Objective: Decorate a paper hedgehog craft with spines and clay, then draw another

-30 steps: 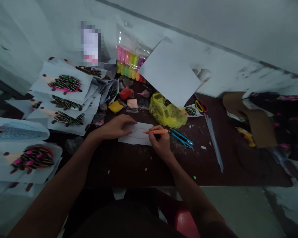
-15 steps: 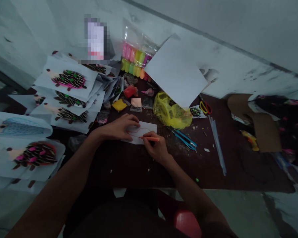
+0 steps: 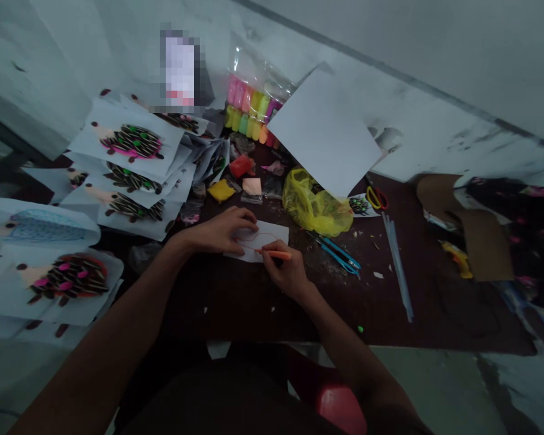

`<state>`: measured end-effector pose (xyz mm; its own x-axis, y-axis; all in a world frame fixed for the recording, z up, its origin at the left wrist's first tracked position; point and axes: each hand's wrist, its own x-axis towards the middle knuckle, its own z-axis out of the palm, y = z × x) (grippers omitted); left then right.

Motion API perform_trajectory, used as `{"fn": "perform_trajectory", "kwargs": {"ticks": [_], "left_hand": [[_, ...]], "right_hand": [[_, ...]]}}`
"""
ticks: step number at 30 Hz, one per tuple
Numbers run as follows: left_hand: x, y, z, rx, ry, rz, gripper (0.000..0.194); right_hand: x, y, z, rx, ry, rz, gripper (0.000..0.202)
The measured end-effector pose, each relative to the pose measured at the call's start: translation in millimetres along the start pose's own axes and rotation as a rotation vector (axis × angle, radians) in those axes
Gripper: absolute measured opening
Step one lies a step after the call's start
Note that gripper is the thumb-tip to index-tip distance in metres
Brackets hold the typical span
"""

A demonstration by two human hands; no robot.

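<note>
A small white paper (image 3: 272, 232) lies on the dark table, with a thin curved outline drawn on it. My left hand (image 3: 229, 229) rests over its left part, fingers apart and bent, pressing on the sheet. In my right hand (image 3: 283, 266) is an orange pen (image 3: 280, 255), pinched between thumb and fingers, its tip touching the paper near the middle. Just beyond the sheet lie a yellow clay packet (image 3: 221, 190), a pale peach one (image 3: 252, 186) and a red one (image 3: 242, 165).
Hedgehog pictures (image 3: 131, 142) are piled at the left. Behind my right hand are a yellow plastic bag (image 3: 315, 205), a blue cutter (image 3: 338, 254), scissors (image 3: 376, 197), glue sticks (image 3: 396, 266) and a large white sheet (image 3: 329, 127). A glue gun (image 3: 457, 258) lies farther right.
The view has shifted slightly. My right hand and the pen are still at nearly the same place on the paper, and my left hand remains on the sheet.
</note>
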<state>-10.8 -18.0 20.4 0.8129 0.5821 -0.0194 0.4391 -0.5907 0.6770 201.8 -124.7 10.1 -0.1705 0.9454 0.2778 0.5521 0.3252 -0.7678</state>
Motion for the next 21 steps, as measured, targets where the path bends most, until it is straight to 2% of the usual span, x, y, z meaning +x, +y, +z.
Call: {"fn": "perform_trajectory", "kwargs": {"ticks": [8, 15, 21], "left_hand": [[0.7, 0.3, -1.6, -0.008, -0.015, 0.006, 0.05], [0.2, -0.8, -0.5, -0.013, -0.002, 0.005, 0.047], [0.0, -0.2, -0.5, -0.014, -0.004, 0.0, 0.048]], "right_hand": [[-1.2, -0.6, -0.2, -0.017, -0.015, 0.003, 0.018], [-0.5, -3.3, -3.3, -0.017, 0.048, 0.02, 0.018], [-1.1, 0.1, -1.9, -0.031, 0.037, 0.001, 0.019]]}}
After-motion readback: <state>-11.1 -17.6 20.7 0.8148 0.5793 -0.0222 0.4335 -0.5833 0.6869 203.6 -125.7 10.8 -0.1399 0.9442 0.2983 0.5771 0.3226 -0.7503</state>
